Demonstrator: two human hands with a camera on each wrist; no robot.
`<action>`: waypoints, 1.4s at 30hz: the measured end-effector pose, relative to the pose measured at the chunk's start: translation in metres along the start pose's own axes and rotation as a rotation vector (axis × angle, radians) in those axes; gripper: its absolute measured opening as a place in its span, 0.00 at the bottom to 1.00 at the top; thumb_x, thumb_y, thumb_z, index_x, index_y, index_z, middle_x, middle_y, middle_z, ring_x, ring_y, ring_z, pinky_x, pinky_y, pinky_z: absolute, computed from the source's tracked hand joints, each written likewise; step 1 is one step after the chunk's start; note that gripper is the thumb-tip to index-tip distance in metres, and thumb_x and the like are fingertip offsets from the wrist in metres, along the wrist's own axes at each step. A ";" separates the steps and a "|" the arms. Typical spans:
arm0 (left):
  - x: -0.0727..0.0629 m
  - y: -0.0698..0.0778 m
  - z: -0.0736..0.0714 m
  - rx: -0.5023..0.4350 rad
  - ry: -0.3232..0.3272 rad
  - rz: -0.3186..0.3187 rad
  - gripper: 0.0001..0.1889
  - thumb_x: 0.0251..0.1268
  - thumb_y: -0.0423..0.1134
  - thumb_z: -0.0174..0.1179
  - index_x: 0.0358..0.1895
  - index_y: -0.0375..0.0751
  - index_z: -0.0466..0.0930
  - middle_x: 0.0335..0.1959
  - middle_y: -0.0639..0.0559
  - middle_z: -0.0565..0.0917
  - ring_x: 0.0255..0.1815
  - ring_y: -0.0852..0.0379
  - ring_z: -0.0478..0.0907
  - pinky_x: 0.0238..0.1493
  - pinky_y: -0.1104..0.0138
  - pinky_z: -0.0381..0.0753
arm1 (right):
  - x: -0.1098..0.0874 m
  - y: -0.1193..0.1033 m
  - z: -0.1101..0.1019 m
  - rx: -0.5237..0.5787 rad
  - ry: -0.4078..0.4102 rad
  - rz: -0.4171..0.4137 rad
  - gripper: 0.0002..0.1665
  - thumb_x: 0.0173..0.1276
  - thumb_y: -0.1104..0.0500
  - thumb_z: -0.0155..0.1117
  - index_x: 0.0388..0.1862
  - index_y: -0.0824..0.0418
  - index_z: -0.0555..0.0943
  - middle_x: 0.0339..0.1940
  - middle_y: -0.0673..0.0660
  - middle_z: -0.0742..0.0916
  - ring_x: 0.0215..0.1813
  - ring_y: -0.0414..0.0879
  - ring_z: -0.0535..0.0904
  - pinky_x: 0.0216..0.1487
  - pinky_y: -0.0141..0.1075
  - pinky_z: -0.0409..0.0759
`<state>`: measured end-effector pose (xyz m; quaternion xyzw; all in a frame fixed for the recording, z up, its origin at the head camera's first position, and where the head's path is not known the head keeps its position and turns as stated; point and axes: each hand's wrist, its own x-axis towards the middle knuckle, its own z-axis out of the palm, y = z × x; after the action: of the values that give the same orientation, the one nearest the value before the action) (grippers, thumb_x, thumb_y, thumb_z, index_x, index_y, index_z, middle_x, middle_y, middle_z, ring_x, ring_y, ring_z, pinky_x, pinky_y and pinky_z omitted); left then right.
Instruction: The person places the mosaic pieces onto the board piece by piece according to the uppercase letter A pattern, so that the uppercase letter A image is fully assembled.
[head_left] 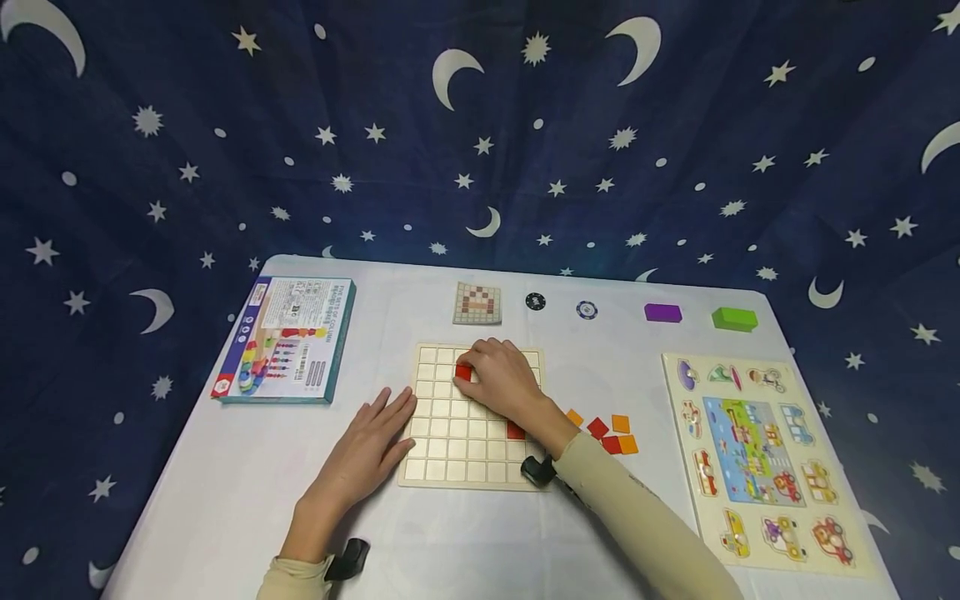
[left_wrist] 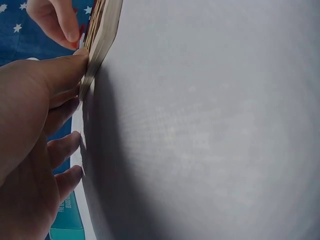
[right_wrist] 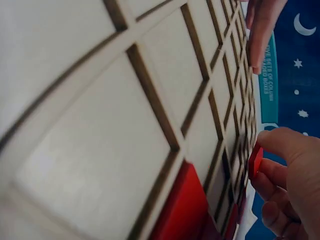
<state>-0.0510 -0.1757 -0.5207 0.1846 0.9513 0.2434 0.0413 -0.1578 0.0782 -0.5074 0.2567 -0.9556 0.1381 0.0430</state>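
A pale wooden board (head_left: 450,450) with a grid of square cells lies mid-table. My right hand (head_left: 501,379) reaches over its upper part and pinches a red square tile (right_wrist: 255,161) between thumb and fingers, tilted close over the cells. Another red tile (head_left: 515,430) sits in the board's lower right, partly behind my right forearm; more red shows past it in the right wrist view. My left hand (head_left: 367,446) lies at the board's left edge, fingers extended, with the thumb touching the rim (left_wrist: 102,45) in the left wrist view.
Loose orange and red tiles (head_left: 612,445) lie right of the board. Behind it are a pixel-pattern card (head_left: 477,303), a black chip (head_left: 536,302), a blue-white chip (head_left: 587,310), a purple block (head_left: 663,313) and a green block (head_left: 735,319). A toy box (head_left: 285,342) stands left, a picture puzzle (head_left: 757,450) right.
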 end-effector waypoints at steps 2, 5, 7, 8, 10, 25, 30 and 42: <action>0.000 0.000 0.000 -0.001 -0.003 0.001 0.34 0.77 0.45 0.65 0.81 0.40 0.69 0.84 0.46 0.69 0.87 0.35 0.59 0.84 0.36 0.61 | 0.002 -0.001 0.003 -0.013 -0.009 0.001 0.17 0.72 0.43 0.73 0.50 0.51 0.92 0.45 0.49 0.91 0.45 0.46 0.84 0.49 0.39 0.82; 0.000 0.001 0.000 0.002 -0.005 0.001 0.34 0.77 0.45 0.65 0.81 0.40 0.68 0.84 0.46 0.69 0.87 0.35 0.59 0.84 0.36 0.61 | 0.003 -0.002 0.006 -0.022 -0.011 0.005 0.16 0.73 0.44 0.73 0.50 0.52 0.92 0.45 0.50 0.91 0.45 0.47 0.84 0.49 0.40 0.83; 0.000 0.001 -0.001 0.005 -0.006 -0.001 0.34 0.77 0.45 0.65 0.81 0.40 0.68 0.84 0.46 0.68 0.87 0.35 0.59 0.84 0.36 0.61 | 0.003 -0.003 0.007 -0.022 -0.002 0.003 0.16 0.73 0.44 0.73 0.50 0.52 0.92 0.46 0.50 0.91 0.45 0.47 0.84 0.49 0.41 0.83; 0.000 0.001 -0.001 0.006 -0.004 -0.001 0.34 0.77 0.45 0.65 0.81 0.40 0.68 0.84 0.46 0.68 0.87 0.35 0.59 0.84 0.36 0.61 | 0.003 -0.003 0.007 -0.019 0.003 0.000 0.16 0.73 0.44 0.73 0.50 0.53 0.92 0.46 0.51 0.91 0.45 0.47 0.84 0.49 0.41 0.83; 0.000 0.002 -0.001 0.007 -0.007 -0.003 0.34 0.77 0.45 0.65 0.81 0.40 0.68 0.84 0.46 0.68 0.87 0.35 0.59 0.84 0.36 0.61 | 0.003 -0.003 0.008 -0.013 0.005 -0.004 0.17 0.74 0.44 0.73 0.50 0.53 0.92 0.46 0.52 0.91 0.45 0.48 0.84 0.49 0.42 0.83; 0.001 0.000 0.002 0.007 -0.003 0.000 0.34 0.77 0.44 0.65 0.81 0.40 0.67 0.84 0.46 0.68 0.87 0.35 0.58 0.84 0.36 0.61 | -0.042 0.028 -0.018 0.134 0.003 0.067 0.18 0.74 0.48 0.73 0.58 0.52 0.90 0.51 0.50 0.90 0.50 0.46 0.83 0.54 0.44 0.85; -0.001 -0.001 0.002 0.007 -0.002 0.000 0.34 0.77 0.45 0.65 0.82 0.41 0.67 0.85 0.46 0.67 0.88 0.35 0.58 0.84 0.36 0.60 | -0.080 0.057 -0.029 0.173 0.054 0.122 0.19 0.72 0.48 0.75 0.58 0.53 0.91 0.49 0.50 0.90 0.49 0.46 0.83 0.53 0.46 0.85; 0.000 -0.001 0.001 0.009 -0.005 0.007 0.34 0.77 0.45 0.64 0.82 0.41 0.67 0.85 0.46 0.67 0.87 0.35 0.58 0.84 0.36 0.60 | -0.172 0.098 -0.035 -0.006 0.213 0.306 0.19 0.59 0.49 0.84 0.46 0.56 0.92 0.39 0.53 0.91 0.38 0.48 0.80 0.37 0.42 0.75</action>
<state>-0.0511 -0.1761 -0.5224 0.1889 0.9516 0.2389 0.0419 -0.0578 0.2515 -0.5238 0.0923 -0.9740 0.1666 0.1230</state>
